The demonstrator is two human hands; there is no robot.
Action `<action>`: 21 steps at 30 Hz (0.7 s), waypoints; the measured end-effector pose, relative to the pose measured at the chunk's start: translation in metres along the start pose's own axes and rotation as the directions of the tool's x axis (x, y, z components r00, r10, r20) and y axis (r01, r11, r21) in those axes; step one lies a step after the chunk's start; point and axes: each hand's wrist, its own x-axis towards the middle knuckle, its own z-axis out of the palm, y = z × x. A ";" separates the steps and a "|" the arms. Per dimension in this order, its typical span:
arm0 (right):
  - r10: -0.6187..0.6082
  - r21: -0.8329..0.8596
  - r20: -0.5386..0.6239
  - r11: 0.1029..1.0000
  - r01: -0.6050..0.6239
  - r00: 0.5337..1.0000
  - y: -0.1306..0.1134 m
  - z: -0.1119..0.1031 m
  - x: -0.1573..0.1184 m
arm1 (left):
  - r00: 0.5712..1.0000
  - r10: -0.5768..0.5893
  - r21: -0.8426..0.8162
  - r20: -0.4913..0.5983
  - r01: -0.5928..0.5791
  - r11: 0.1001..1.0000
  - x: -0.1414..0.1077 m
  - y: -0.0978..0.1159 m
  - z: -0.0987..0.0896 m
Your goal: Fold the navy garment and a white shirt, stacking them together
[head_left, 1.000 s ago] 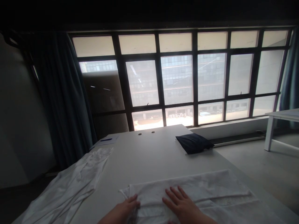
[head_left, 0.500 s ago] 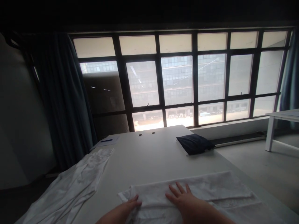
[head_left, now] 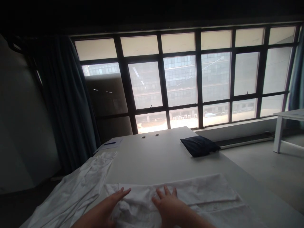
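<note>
A white garment, folded into a long strip, lies across the near part of the white table. My right hand rests on its middle, palm down with the fingers spread. At the garment's left end is my left hand, its fingers stretched out to the right over the cloth. Between the two hands the fabric is bunched into wrinkles. The lower part of the garment is cut off by the bottom of the view and partly covered by my forearms.
Another white garment lies crumpled along the table's left edge. A dark folded cloth sits near the right edge. Paper with a pen is at the far left. Windows and a blue curtain stand behind; a second table is at right.
Both hands have moved left, and the folded garment has slid left with them. Its left part is more wrinkled now. My left hand's fingers have opened out more.
</note>
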 end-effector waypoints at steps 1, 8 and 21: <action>-0.009 0.000 -0.006 1.000 0.009 1.000 -0.002 -0.001 0.001 | 1.000 0.013 -0.007 -0.007 -0.013 1.000 -0.004 0.004 -0.007; -0.263 -0.089 -0.253 0.965 0.248 0.931 -0.006 0.030 0.025 | 1.000 0.016 0.037 0.020 -0.016 0.999 -0.002 0.014 -0.009; -0.306 -0.100 -0.276 0.952 0.289 0.911 -0.020 0.064 0.065 | 0.999 0.038 0.068 0.033 -0.040 0.997 0.005 0.002 -0.006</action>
